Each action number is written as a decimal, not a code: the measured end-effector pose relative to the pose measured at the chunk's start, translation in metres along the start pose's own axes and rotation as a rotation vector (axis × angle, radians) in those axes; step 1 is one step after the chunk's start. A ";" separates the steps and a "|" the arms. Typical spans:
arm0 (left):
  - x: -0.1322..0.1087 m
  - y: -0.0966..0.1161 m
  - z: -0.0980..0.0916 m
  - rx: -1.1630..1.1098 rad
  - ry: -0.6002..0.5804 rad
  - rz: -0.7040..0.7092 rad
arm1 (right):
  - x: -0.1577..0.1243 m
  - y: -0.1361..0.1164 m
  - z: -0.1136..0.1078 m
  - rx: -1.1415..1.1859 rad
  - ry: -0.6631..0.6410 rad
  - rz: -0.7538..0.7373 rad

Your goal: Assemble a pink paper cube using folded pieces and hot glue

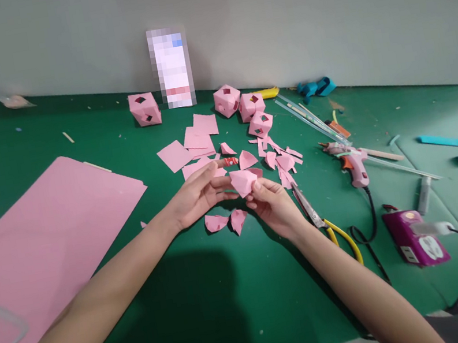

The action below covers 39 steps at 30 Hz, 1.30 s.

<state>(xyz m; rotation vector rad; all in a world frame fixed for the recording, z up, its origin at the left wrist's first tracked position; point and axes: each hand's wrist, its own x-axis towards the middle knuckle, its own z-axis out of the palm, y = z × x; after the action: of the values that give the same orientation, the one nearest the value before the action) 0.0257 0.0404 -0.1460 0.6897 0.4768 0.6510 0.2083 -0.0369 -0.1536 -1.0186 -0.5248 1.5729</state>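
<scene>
A small folded pink paper piece point(243, 182) is pinched between the thumb and fingers of my right hand point(273, 202). Beside it on the left, my left hand point(204, 192) has its fingers spread, their tips reaching the piece's left edge; a red band circles one finger. Just below lie two more folded pink pieces point(216, 223), and another point(247, 159) lies above. Square pink sheets point(174, 156) are spread behind my left hand. Pink paper scraps point(286, 176) lie to the right, near yellow-handled scissors point(312, 210).
Pink paper polyhedra point(145, 109) stand at the back near a blurred upright screen point(174, 69). Large pink sheets point(56, 241) cover the left of the green table point(192, 318). At right are a pink glue gun point(355, 165), clear sticks and a purple power block point(415, 237) with cords.
</scene>
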 end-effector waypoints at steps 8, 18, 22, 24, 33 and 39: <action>-0.002 0.000 0.004 0.039 0.006 0.003 | 0.002 -0.002 -0.003 0.047 -0.002 0.051; -0.001 -0.008 0.008 0.220 0.085 0.174 | 0.000 -0.002 -0.005 0.055 -0.062 0.106; -0.002 -0.007 0.007 0.233 0.090 0.180 | -0.002 -0.003 -0.004 0.051 -0.109 0.083; -0.003 -0.006 0.007 0.239 0.103 0.191 | -0.003 -0.003 -0.003 0.042 -0.118 0.077; -0.007 -0.001 0.009 0.244 0.107 0.150 | -0.003 -0.002 -0.002 -0.006 -0.106 0.048; -0.006 -0.001 0.011 0.165 0.159 0.076 | -0.001 -0.005 -0.001 -0.006 -0.077 0.088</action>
<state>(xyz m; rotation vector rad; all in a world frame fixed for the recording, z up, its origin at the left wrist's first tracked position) 0.0288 0.0313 -0.1381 0.8186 0.6587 0.7474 0.2123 -0.0369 -0.1500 -1.0005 -0.5445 1.6947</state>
